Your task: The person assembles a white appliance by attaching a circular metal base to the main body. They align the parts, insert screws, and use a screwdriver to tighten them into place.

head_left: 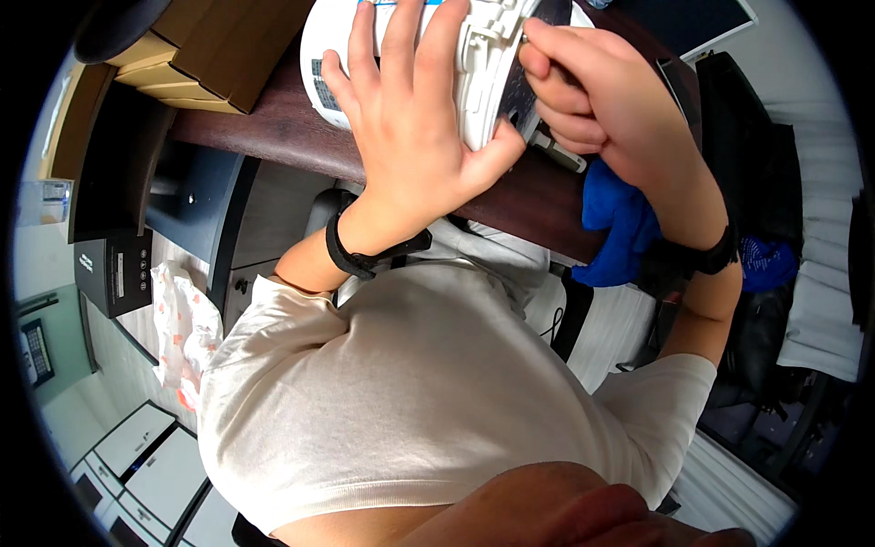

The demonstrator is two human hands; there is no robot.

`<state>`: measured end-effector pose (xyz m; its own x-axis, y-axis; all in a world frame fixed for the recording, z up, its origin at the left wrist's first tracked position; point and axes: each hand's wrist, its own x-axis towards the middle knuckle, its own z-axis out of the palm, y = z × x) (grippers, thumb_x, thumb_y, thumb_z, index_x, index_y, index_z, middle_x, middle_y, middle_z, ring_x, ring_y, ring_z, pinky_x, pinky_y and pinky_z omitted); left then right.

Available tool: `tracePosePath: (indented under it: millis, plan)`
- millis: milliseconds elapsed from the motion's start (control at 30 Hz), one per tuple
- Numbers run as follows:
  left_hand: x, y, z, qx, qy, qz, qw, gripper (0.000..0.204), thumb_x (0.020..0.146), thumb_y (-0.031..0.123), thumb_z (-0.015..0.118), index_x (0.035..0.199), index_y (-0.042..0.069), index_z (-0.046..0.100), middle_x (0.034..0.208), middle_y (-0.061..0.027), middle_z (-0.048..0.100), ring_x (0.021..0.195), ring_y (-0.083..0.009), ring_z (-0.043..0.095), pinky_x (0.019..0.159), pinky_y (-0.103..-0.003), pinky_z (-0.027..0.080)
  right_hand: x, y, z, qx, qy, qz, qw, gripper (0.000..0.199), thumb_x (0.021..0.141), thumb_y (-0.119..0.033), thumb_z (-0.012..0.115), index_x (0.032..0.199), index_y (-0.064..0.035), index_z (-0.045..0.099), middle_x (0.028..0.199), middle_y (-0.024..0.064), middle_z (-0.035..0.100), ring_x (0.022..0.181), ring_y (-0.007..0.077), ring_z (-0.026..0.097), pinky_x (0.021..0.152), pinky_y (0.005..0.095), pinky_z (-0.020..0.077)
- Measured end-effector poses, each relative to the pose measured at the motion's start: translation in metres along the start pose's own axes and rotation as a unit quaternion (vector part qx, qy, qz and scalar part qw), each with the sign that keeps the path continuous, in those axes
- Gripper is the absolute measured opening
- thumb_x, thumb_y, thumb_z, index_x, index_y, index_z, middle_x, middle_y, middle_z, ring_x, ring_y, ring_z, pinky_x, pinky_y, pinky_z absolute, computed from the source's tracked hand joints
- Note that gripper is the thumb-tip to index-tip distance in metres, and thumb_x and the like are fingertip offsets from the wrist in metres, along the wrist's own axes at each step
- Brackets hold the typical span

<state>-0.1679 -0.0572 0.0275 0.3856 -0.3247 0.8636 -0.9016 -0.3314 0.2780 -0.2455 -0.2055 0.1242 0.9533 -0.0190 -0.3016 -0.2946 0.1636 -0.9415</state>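
Observation:
A white, rounded plastic appliance (319, 46) stands on the dark reddish table, partly cut off by the top of the picture. Its right side carries a dark speckled panel (519, 94). My left hand (410, 137) lies spread across the white body, with the thumb reaching over to the panel's lower edge. At the seam between white body and panel, my right hand (597, 96) is closed, thumb and forefinger pinched together. Whatever is in the pinch is too small to name. Just below the right fingers, a light grey, narrow piece (558, 151) lies on the table.
Brown cardboard boxes (219, 55) sit at the left of the table (264, 137). A blue cloth (620, 223) hangs by the table's near right edge. A dark panel with a pale frame (679, 23) is at the far right. A patterned plastic bag (182, 319) and black box (118, 273) are lower left.

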Motion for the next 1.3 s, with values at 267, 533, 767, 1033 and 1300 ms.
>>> tracePosePath:
  millis: [267, 533, 767, 1033, 1300]
  plan:
    - [-0.005, 0.002, -0.001, -0.012, -0.016, -0.007, 1.000, 0.085, 0.059, 0.029, 0.068, 0.138, 0.008, 0.046, 0.142, -0.0194, 0.047, 0.136, -0.0445, 0.035, 0.106, -0.061, 0.021, 0.005, 0.014, -0.024, -0.665, 0.144, -0.488, 0.546, 0.015, 0.089, -0.020, 0.068, 0.090, -0.0075, 0.059, 0.076, 0.0066, 0.062, 0.061, 0.0247, 0.063, 0.052, 0.0324, 0.0487]
    - [-0.004, 0.001, 0.001, -0.008, -0.010, 0.002, 1.000, 0.084, 0.059, 0.028, 0.068, 0.137, 0.006, 0.047, 0.142, -0.0196, 0.046, 0.135, -0.0445, 0.036, 0.106, -0.060, 0.022, 0.008, 0.018, -0.025, -0.694, 0.130, -0.484, 0.517, 0.014, 0.089, -0.017, 0.066, 0.092, -0.0076, 0.057, 0.079, 0.0061, 0.061, 0.061, 0.0255, 0.062, 0.052, 0.0333, 0.0479]
    - [-0.005, 0.001, -0.002, -0.004, -0.006, 0.005, 1.000, 0.085, 0.059, 0.028, 0.068, 0.139, 0.005, 0.046, 0.142, -0.0217, 0.045, 0.134, -0.0465, 0.035, 0.106, -0.059, 0.023, 0.011, 0.027, -0.011, -0.618, 0.154, -0.463, 0.616, 0.011, 0.091, -0.012, 0.062, 0.093, -0.0041, 0.055, 0.078, 0.0115, 0.060, 0.063, 0.0314, 0.061, 0.053, 0.0379, 0.0480]
    - [-0.011, -0.002, 0.008, 0.029, 0.005, 0.016, 0.999, 0.089, 0.063, 0.032, 0.071, 0.142, 0.004, 0.041, 0.145, -0.0234, 0.041, 0.135, -0.0467, 0.032, 0.107, -0.058, 0.021, 0.016, 0.041, 0.004, -0.509, 0.215, -0.425, 0.717, 0.010, 0.092, -0.008, 0.057, 0.089, -0.0011, 0.051, 0.074, 0.0216, 0.057, 0.067, 0.0430, 0.058, 0.057, 0.0481, 0.0452]
    - [-0.013, -0.014, 0.007, -0.011, 0.005, 0.004, 1.000, 0.094, 0.060, 0.030, 0.071, 0.144, 0.007, 0.037, 0.146, -0.0235, 0.037, 0.135, -0.0503, 0.027, 0.101, -0.068, 0.018, 0.034, 0.050, 0.015, -0.349, 0.248, -0.419, 0.801, 0.018, 0.093, -0.012, 0.057, 0.080, 0.0006, 0.054, 0.061, 0.0218, 0.055, 0.056, 0.0391, 0.059, 0.050, 0.0454, 0.0444]
